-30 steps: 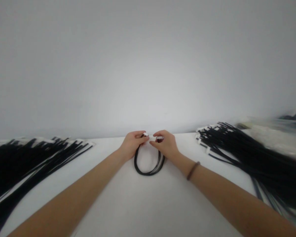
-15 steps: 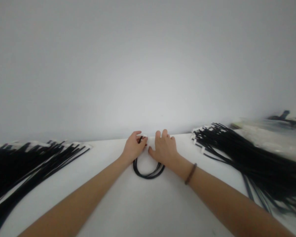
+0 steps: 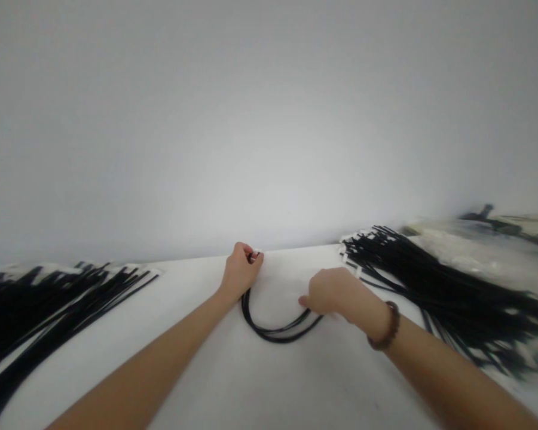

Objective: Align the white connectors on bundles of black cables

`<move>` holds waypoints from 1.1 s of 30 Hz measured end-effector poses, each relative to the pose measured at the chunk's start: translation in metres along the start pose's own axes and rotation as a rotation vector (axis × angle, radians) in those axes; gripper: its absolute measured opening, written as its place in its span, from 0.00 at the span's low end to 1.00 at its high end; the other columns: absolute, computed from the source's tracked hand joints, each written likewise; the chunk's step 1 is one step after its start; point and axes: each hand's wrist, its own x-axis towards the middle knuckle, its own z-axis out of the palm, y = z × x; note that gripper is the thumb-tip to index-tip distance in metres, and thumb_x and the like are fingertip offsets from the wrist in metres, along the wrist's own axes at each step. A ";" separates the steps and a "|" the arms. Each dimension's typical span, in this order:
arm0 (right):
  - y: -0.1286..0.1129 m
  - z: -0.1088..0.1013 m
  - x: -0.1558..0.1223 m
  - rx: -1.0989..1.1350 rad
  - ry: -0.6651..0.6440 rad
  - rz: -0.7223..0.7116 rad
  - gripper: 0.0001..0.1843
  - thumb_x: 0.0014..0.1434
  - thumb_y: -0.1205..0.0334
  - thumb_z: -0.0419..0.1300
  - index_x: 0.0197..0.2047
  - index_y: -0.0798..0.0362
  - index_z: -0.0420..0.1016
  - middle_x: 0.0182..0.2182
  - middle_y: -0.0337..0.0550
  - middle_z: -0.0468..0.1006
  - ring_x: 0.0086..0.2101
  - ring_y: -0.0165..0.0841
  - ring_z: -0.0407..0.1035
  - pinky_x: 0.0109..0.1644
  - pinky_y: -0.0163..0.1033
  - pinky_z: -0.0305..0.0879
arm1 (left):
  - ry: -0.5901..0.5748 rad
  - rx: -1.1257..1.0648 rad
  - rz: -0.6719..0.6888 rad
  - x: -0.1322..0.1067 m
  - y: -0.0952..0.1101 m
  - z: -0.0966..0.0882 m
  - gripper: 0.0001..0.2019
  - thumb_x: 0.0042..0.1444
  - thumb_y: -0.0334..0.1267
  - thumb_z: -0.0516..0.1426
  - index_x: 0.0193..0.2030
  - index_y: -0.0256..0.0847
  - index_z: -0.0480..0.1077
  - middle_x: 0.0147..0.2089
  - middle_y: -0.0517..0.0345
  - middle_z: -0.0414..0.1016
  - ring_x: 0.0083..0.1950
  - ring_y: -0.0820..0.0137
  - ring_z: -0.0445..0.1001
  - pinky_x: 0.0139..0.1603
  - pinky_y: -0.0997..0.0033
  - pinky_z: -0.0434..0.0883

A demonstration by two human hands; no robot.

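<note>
A small bundle of black cables [image 3: 273, 329] lies bent in a U on the white table [image 3: 260, 388]. My left hand [image 3: 241, 273] pinches one end of the bundle, where small white connectors show near the far table edge. My right hand [image 3: 334, 292] is closed around the other leg of the bundle, lower and to the right, with a brown bead bracelet [image 3: 385, 327] on its wrist. The cable ends inside my right hand are hidden.
A large pile of black cables with white connectors [image 3: 434, 286] spreads over the right side of the table. Another such pile [image 3: 49, 304] fans out at the left. Clear plastic bags [image 3: 475, 251] lie at the far right. A plain grey wall stands behind.
My right hand has slid from beside the left hand down and to the right along the bundle, widening the loop into an open U. The left hand has stayed put.
</note>
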 end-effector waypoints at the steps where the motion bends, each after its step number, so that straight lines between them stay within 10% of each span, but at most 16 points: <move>1: -0.002 0.002 -0.002 -0.008 -0.028 -0.006 0.11 0.46 0.60 0.56 0.29 0.56 0.77 0.28 0.56 0.76 0.34 0.44 0.71 0.34 0.44 0.63 | 0.005 -0.013 0.005 0.000 -0.001 0.000 0.11 0.41 0.41 0.59 0.27 0.42 0.59 0.23 0.61 0.67 0.25 0.68 0.67 0.29 0.70 0.60; 19: -0.062 0.003 0.079 0.258 0.371 -0.208 0.11 0.46 0.69 0.56 0.36 0.60 0.69 0.33 0.54 0.73 0.36 0.39 0.69 0.37 0.38 0.64 | -0.008 -0.213 -0.045 0.001 -0.009 -0.003 0.16 0.48 0.48 0.54 0.38 0.39 0.60 0.30 0.50 0.73 0.30 0.65 0.72 0.30 0.67 0.65; 33: -0.032 0.052 0.116 1.365 0.383 -0.300 0.14 0.52 0.57 0.52 0.35 0.59 0.71 0.28 0.45 0.75 0.28 0.29 0.69 0.34 0.35 0.65 | -0.135 -0.570 -0.140 0.011 -0.007 -0.008 0.16 0.47 0.47 0.55 0.33 0.34 0.72 0.31 0.54 0.74 0.33 0.70 0.71 0.36 0.70 0.68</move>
